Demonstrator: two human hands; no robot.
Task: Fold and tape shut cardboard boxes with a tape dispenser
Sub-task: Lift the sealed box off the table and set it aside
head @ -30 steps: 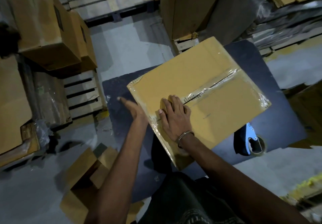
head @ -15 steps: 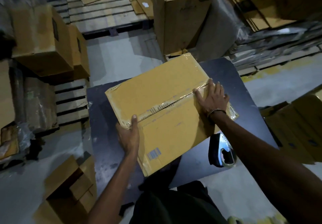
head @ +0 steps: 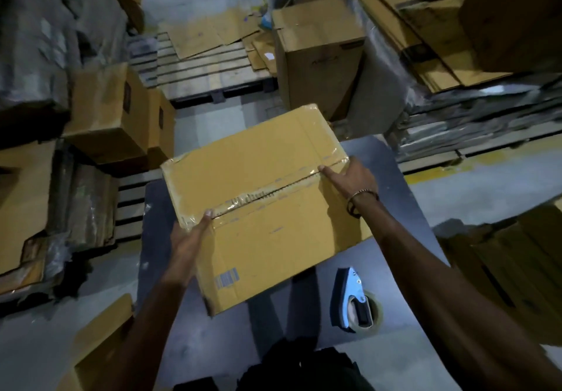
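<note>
Taped cardboard box (head: 267, 196) sits tilted on a dark table (head: 404, 223), centre seam covered with clear tape running from left end to right end. Left hand (head: 190, 238) holds the box's left end, thumb up on the top face at the seam, fingers hidden round the side so how far they curl can't be told. Right hand (head: 349, 177) holds the right end, thumb lying straight along the seam on top, the other fingers hidden behind the edge; a bangle (head: 360, 199) is on that wrist. Blue tape dispenser (head: 354, 299) lies on the table near the front right, apart from the box, just beside the right forearm, no hand on it. Around the table: tall brown carton (head: 316, 56) standing beyond the box's far corner, wooden pallet (head: 209, 74) with flat cardboard sheets (head: 213, 34) on it further back, two stacked cartons (head: 115, 110) on the left, wrapped flat stock (head: 474, 116) piled at right, loose cardboard (head: 103, 339) on the floor at lower left, more boxes (head: 517, 256) at the right edge, close to the right arm
</note>
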